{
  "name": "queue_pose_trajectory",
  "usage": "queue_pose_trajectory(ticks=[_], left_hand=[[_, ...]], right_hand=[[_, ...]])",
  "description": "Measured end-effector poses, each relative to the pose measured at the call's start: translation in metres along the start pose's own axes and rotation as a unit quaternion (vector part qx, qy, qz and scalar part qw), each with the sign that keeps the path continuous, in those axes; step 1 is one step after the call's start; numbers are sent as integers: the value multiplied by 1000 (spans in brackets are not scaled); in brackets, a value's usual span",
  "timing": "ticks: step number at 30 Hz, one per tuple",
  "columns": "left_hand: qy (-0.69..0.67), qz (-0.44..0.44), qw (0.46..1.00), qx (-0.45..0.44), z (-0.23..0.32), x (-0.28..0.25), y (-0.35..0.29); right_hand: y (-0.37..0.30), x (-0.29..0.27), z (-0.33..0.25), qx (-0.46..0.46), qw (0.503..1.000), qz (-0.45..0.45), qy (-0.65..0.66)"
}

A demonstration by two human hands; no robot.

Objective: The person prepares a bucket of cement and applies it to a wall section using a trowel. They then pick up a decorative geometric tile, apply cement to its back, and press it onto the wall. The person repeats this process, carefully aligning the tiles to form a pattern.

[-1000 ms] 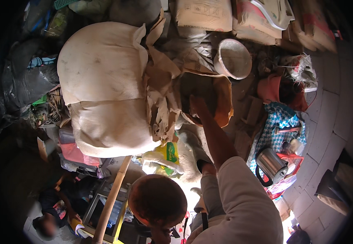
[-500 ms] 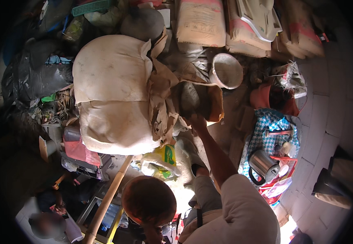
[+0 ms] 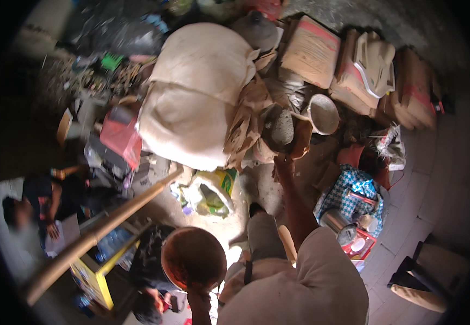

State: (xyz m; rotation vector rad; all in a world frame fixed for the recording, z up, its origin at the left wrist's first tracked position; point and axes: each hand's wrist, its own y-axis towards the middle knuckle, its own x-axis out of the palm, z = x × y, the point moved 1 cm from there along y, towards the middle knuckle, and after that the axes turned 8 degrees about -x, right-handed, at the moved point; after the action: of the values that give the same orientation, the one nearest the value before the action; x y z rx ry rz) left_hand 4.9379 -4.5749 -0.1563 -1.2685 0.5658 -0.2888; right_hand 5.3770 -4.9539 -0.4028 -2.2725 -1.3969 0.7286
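My right hand [image 3: 285, 166] is closed round the handle end of a scoop [image 3: 279, 128] heaped with grey powder; its exact shape is hidden by the load. The scoop is at the mouth of an opened brown paper sack [image 3: 301, 140]. Close to my body, my left hand [image 3: 198, 297] grips the near rim of a round, reddish-brown bowl [image 3: 193, 259]. The bowl tilts so that its stained inside shows, and I see no powder in it. Left of the paper sack bulges a large, pale cloth-covered sack [image 3: 191, 108].
Full paper sacks [image 3: 311, 51] line the far right. A whitish bucket [image 3: 323, 115] stands beside the opened sack. A bamboo pole [image 3: 105, 230] slants across the left. A metal kettle [image 3: 339, 225] is at right. Two other people [image 3: 40, 208] are at the lower left.
The view has turned, shifting the sacks to the right and tilting the pole. The scoop with grey powder shows higher in the sack's mouth. Both hands keep their hold.
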Motion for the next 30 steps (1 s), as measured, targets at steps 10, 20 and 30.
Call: queue_pose_trajectory(ticks=[10, 20, 30], left_hand=[[-80, -37, 990, 112, -98, -136, -26], [-348, 64, 935, 35, -233, -228, -67], [-647, 130, 751, -13, -354, -236, -98]], right_hand=[[-164, -77, 20, -78, 962, -225, -136], [-237, -105, 26, -24, 800, -462, -381], [-279, 33, 15, -345, 385, -709, -480]])
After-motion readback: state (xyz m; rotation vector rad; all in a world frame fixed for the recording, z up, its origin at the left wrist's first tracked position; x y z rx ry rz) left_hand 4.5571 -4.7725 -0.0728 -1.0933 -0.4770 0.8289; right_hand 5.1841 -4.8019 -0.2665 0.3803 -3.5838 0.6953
